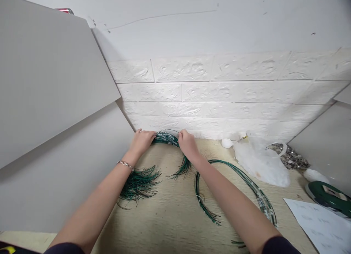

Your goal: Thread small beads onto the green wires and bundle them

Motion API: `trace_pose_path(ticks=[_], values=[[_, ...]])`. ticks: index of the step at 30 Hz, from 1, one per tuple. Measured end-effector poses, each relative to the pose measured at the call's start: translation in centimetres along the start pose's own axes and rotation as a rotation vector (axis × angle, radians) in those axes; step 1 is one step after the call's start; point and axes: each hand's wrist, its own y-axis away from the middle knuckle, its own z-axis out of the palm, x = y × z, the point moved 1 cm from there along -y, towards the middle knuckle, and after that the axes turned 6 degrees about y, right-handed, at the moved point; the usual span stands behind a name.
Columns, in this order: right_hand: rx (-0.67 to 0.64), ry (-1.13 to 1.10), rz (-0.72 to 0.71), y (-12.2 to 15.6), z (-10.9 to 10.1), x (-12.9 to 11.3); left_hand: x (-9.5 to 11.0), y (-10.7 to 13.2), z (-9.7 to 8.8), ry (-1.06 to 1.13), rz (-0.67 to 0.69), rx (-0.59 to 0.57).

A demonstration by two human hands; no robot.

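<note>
A thick bundle of green wires [166, 137] with white markings arches between my hands near the wall. My left hand [143, 140] is closed around its left side, and my right hand [188, 142] grips its right side. Loose wire ends hang below my right hand, fanned out on the table. More dark-tipped green wire ends [141, 182] spread out beside my left forearm, which hides part of them. To the right, a coil of green wires [233, 166] tied with a white tie lies partly under my right forearm.
The wooden table [164, 221] meets a white brick-patterned wall [197, 91]. Grey panels [55, 75] stand at the left. On the right lie a white plastic bag [259, 162], a bag of small metallic pieces [292, 159], a dark green device [329, 195] and a printed sheet [315, 223].
</note>
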Motion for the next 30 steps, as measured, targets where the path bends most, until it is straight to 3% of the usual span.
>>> trace_pose_path(ticks=[4, 9, 17, 25, 30], values=[[-0.048, -0.205, 0.057, -0.1, 0.1, 0.2, -1.0, 1.0, 0.1, -0.035, -0.061, -0.003], [-0.310, -0.363, 0.200, -0.7, -0.2, 0.2, -1.0, 0.9, 0.8, -0.070, -0.069, -0.095], [-0.459, 0.439, -0.049, -2.9, -2.5, -0.6, -0.4, 0.0, 1.9, -0.131, -0.018, -0.098], [-0.526, 0.553, -0.120, -2.4, -1.6, -0.1, -0.1, -0.1, 1.5, -0.128, 0.013, -0.052], [-0.501, 0.563, -0.146, -1.8, -1.7, 0.0, 0.4, 0.2, 1.6, -0.079, -0.013, -0.052]])
